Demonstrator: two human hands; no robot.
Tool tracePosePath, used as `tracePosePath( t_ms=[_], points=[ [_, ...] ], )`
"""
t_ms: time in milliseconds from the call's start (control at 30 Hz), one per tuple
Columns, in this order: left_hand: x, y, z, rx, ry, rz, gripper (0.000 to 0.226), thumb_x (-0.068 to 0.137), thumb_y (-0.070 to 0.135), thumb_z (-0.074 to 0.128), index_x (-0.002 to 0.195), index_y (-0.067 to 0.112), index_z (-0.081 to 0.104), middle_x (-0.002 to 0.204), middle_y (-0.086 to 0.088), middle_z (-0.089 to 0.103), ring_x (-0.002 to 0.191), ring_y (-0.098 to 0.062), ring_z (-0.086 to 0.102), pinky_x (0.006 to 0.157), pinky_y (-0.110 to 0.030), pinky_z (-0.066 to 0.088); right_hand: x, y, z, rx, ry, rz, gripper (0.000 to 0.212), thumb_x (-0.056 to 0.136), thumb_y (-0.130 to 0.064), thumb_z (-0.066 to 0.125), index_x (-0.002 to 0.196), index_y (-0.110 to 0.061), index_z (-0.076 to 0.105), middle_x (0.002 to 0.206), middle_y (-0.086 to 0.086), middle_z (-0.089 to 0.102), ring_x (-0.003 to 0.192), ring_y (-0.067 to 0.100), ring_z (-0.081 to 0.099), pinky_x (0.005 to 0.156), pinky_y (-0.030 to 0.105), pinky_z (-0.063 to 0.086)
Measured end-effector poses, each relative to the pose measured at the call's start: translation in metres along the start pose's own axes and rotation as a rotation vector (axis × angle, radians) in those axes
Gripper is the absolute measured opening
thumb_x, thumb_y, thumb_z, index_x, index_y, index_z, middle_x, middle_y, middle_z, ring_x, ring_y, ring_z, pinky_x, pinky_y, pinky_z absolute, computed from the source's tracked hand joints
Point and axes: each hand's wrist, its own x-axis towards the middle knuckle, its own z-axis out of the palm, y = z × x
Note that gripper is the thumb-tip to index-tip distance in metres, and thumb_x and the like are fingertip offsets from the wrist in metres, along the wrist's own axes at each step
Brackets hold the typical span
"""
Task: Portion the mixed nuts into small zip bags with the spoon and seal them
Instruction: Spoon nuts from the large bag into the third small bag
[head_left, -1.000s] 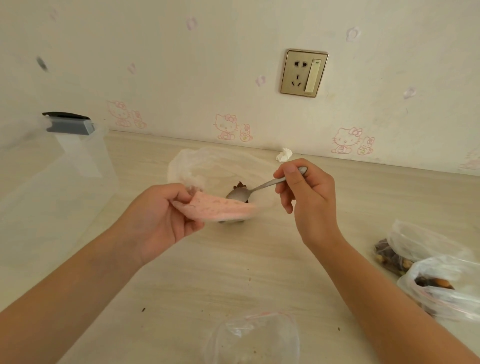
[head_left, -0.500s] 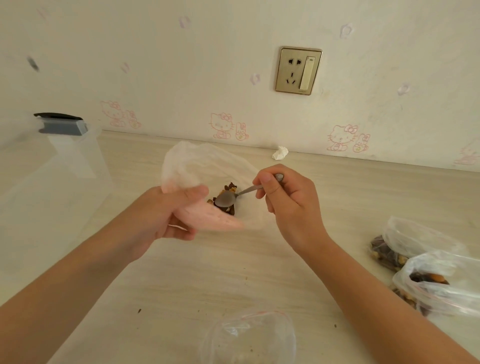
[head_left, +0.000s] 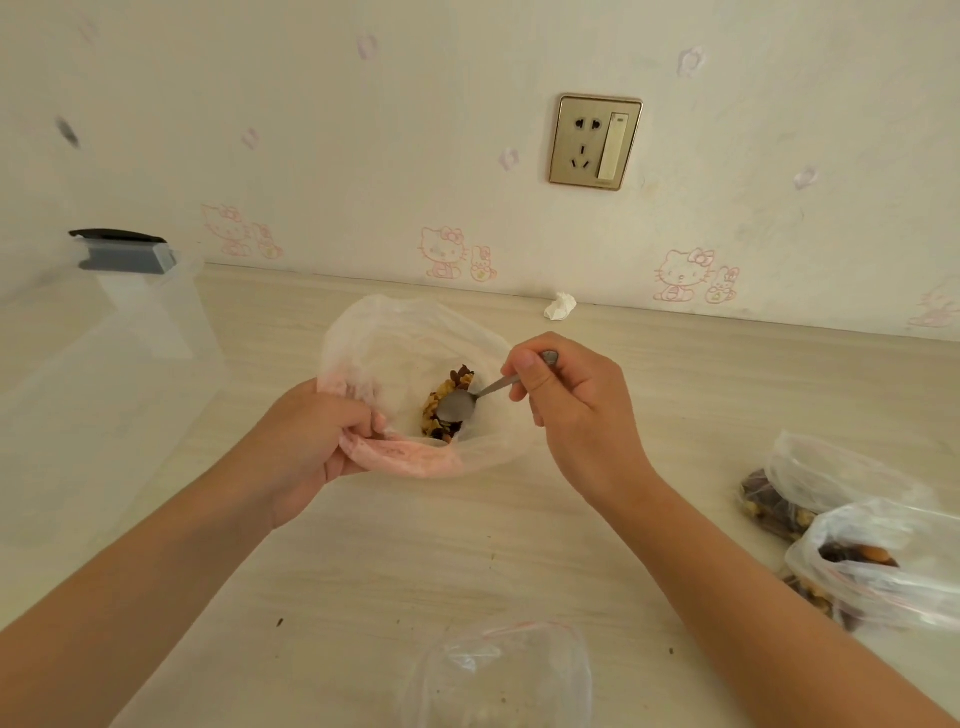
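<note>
Since a second ago the spoon (head_left: 456, 406) has dipped from the rim into the mixed nuts (head_left: 432, 413), a small tan-and-brown heap at the bottom of the big bag (head_left: 415, 332). Best to slide under the heap and lift level. Of the hands, the left hand (head_left: 306, 447) grips the bag's pink rim and the right hand (head_left: 576, 410) pinches the spoon's handle. Filled zip bags (head_left: 831, 478) lie on the desk (head_left: 467, 545), well right of the big bag.

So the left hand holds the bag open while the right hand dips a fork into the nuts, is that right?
Not quite: the head view shows the right hand dipping a spoon, not a fork, into the nuts; the left hand does hold the bag open.
</note>
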Motion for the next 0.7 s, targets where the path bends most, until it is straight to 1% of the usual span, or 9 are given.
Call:
tracePosePath(
  t_ms=[100,200,267,333,400,467,567,667,700],
  points=[
    [0.002,-0.003,0.001,-0.089,-0.065,-0.043,0.022,0.088,-0.011,0.046,0.084,0.007,0.057,0.076,-0.007,0.058,0.06,-0.016,0.065,0.065,-0.037,0.065,0.001,0.001,0.001,-0.012,0.042,-0.002,0.022,0.105,-0.024,0.055,0.091,-0.02,0.072,0.073,-0.008,0.066,0.062,0.005,0.055,0.064,0.028,0.042],
    [0.001,-0.006,0.002,-0.141,-0.182,-0.046,0.023,0.086,-0.007,0.059,0.069,0.007,0.063,0.071,-0.003,0.061,0.065,-0.018,0.069,0.067,-0.035,0.065,0.004,0.004,0.0,-0.079,0.056,0.028,0.022,0.106,-0.023,0.054,0.092,-0.022,0.071,0.077,-0.016,0.067,0.066,0.003,0.058,0.065,0.017,0.041],
    [-0.002,-0.007,0.003,-0.082,-0.223,-0.038,0.013,0.077,0.004,0.079,0.089,0.004,0.074,0.082,-0.01,0.076,0.078,-0.025,0.078,0.068,-0.035,0.065,0.005,0.005,0.0,-0.12,0.056,0.049,0.023,0.107,-0.024,0.053,0.092,-0.024,0.071,0.077,-0.018,0.067,0.069,0.002,0.06,0.063,0.012,0.039],
    [0.001,-0.011,0.003,0.046,-0.198,-0.06,0.042,0.068,0.016,0.087,0.105,0.002,0.074,0.084,-0.012,0.077,0.08,-0.026,0.078,0.069,-0.037,0.065,0.007,0.005,-0.002,-0.145,0.087,0.053,0.024,0.105,-0.025,0.053,0.088,-0.028,0.069,0.076,-0.016,0.067,0.07,0.005,0.06,0.06,0.014,0.038],
    [0.002,-0.013,0.005,0.232,-0.104,-0.033,0.033,0.076,0.017,0.088,0.1,-0.001,0.075,0.078,-0.015,0.071,0.074,-0.027,0.074,0.073,-0.043,0.066,0.01,0.005,-0.006,-0.151,0.137,0.056,0.027,0.103,-0.027,0.053,0.082,-0.032,0.068,0.076,-0.006,0.067,0.069,0.012,0.058,0.058,0.019,0.04],
    [0.006,-0.017,0.004,0.296,-0.021,-0.014,0.017,0.088,0.015,0.08,0.093,0.0,0.075,0.085,-0.019,0.072,0.072,-0.027,0.073,0.073,-0.044,0.066,0.013,0.006,-0.011,-0.132,0.167,0.075,0.029,0.103,-0.027,0.053,0.078,-0.03,0.068,0.072,0.003,0.064,0.06,0.016,0.053,0.053,0.023,0.039],
    [0.012,-0.021,0.002,0.275,0.001,-0.014,0.018,0.09,0.021,0.074,0.1,0.008,0.079,0.108,-0.02,0.076,0.089,-0.022,0.07,0.088,-0.042,0.059,0.014,0.007,-0.013,-0.114,0.155,0.103,0.031,0.105,-0.025,0.053,0.078,-0.027,0.068,0.066,0.002,0.063,0.054,0.007,0.049,0.053,0.025,0.041],
    [0.012,-0.02,0.003,0.035,-0.023,-0.083,0.035,0.093,0.015,0.069,0.126,0.003,0.067,0.113,-0.02,0.072,0.086,-0.02,0.068,0.077,-0.036,0.061,0.011,0.009,-0.01,-0.11,0.13,0.11,0.031,0.106,-0.024,0.052,0.08,-0.024,0.069,0.067,-0.002,0.067,0.055,0.005,0.053,0.054,0.025,0.043],
    [0.011,-0.02,0.004,-0.051,-0.032,-0.094,0.037,0.095,0.011,0.067,0.13,0.0,0.064,0.116,-0.019,0.07,0.092,-0.024,0.07,0.084,-0.04,0.063,0.011,0.009,-0.009,-0.105,0.127,0.116,0.03,0.106,-0.024,0.052,0.081,-0.023,0.069,0.067,-0.002,0.067,0.055,0.005,0.053,0.053,0.024,0.043]
  ],
)
